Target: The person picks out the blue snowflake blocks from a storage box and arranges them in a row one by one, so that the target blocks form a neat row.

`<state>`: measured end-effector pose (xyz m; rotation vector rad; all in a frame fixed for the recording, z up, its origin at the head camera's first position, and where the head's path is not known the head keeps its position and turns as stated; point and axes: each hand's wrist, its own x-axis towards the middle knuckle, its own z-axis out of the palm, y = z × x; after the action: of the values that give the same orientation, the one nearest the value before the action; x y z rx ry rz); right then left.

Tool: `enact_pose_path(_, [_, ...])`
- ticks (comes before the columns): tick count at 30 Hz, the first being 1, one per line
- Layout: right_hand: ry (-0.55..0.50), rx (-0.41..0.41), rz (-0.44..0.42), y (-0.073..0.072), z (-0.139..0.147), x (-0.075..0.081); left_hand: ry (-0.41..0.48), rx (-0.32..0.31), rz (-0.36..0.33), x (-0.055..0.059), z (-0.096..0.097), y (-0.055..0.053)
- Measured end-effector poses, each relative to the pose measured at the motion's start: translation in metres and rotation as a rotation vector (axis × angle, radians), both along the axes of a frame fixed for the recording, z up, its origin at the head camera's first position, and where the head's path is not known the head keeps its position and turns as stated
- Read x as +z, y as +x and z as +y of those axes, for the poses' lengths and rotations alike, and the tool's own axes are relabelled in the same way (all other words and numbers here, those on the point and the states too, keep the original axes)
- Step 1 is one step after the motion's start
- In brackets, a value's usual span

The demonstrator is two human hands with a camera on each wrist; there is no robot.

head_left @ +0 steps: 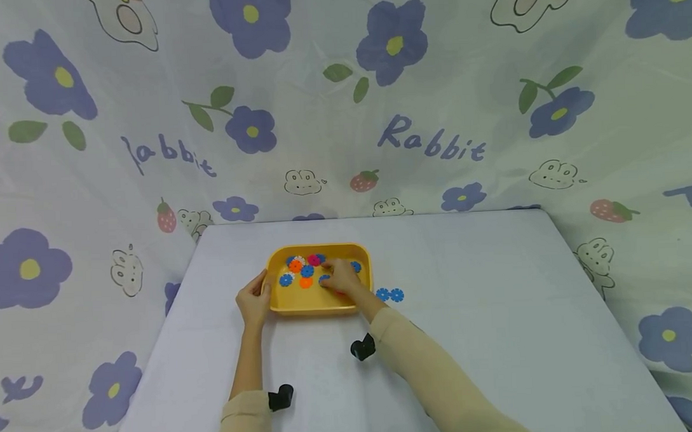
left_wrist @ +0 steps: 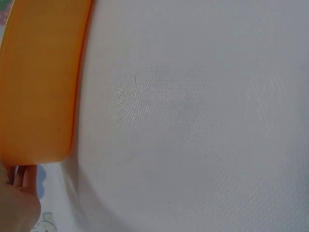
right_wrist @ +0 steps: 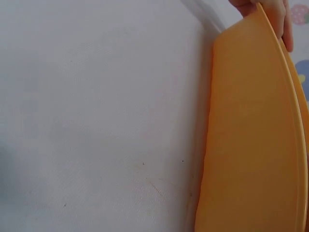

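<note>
A yellow tray (head_left: 315, 309) lies on the white table, with several small notched discs in blue, orange, white and pink inside. My left hand (head_left: 254, 300) holds the tray's left end by the rim; its fingers also show at the tray's end in the left wrist view (left_wrist: 19, 198) and right wrist view. Inside the tray, toward its right side, my right hand (head_left: 344, 277) reaches down among the discs. Its thumb and forefinger stand apart, close to a blue disc (head_left: 324, 278). Whether they touch it is too small to tell. A red piece is partly hidden beneath this hand.
Two joined blue discs (head_left: 390, 294) lie on the table just right of the tray. White cloth covers the table (head_left: 469, 313). A flower-and-rabbit printed curtain (head_left: 319, 115) hangs behind and at both sides. Black wrist devices (head_left: 280, 397) stick out from both sleeves.
</note>
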<state>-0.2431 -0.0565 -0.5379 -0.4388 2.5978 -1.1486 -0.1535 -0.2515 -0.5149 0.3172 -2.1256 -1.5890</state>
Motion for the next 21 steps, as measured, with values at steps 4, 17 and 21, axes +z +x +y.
enact_pose_path(4, [0.049, -0.008, -0.002, -0.001, -0.003, -0.001, -0.007, 0.026, -0.023, -0.017, -0.006, -0.007])
enact_pose_path(17, [-0.038, 0.024, 0.004, -0.001, -0.003, -0.003, -0.031, 0.043, -0.022, -0.026, -0.009, -0.012])
enact_pose_path(21, [-0.298, -0.009, -0.01, -0.003, -0.001, -0.004, -0.037, 0.045, -0.026, -0.027, -0.009, -0.012])
